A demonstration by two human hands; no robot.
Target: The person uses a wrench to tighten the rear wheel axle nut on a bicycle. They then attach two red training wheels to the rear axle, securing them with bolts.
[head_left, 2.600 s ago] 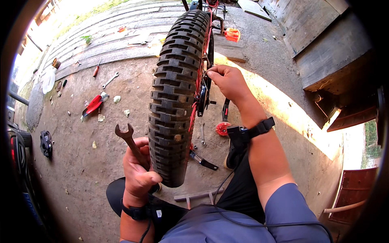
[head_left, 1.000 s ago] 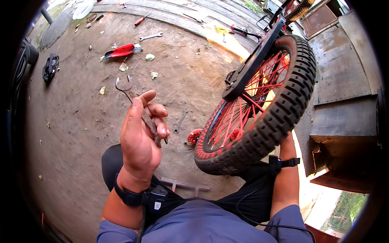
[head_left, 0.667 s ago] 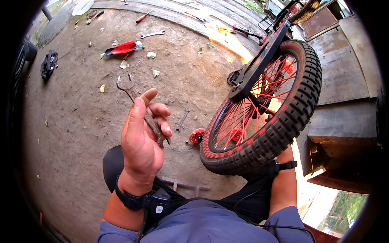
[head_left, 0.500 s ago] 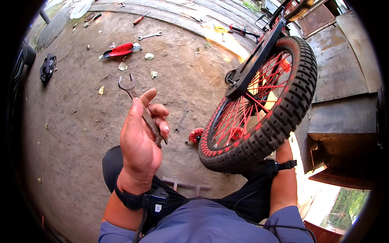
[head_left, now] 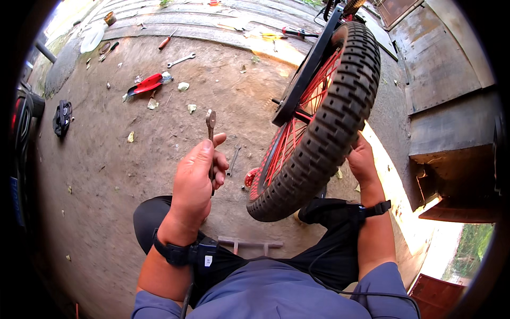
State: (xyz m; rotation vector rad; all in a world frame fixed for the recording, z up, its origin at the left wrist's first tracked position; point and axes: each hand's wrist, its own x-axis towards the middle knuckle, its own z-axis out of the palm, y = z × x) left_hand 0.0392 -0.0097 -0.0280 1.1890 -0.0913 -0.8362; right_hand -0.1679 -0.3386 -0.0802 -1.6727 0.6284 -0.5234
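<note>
My left hand (head_left: 195, 173) is closed round a rusty open-end wrench (head_left: 211, 121), whose head points up past my thumb. Just right of it stands a bicycle wheel (head_left: 332, 125) with a knobby black tyre and red spokes, set in a black fork (head_left: 311, 64). A short axle end (head_left: 275, 100) juts from the fork's left side. My right hand (head_left: 363, 162) is at the right side of the tyre, its fingertips hidden behind the rubber. Whether it grips anything cannot be made out. On the ground between my left hand and the wheel lies a small wrench (head_left: 234, 159).
Farther off lie a red-and-black tool or part (head_left: 149, 85), another wrench (head_left: 181, 59), a red-handled screwdriver (head_left: 167, 40) and a black item (head_left: 62, 118). A low wooden stool (head_left: 249, 243) is between my legs. Metal panels (head_left: 446, 69) stand at the right.
The wheel and fork have swung left and now show more tread. My left hand has turned, bringing the wrench upright and edge-on. More of my right hand shows beside the tyre.
</note>
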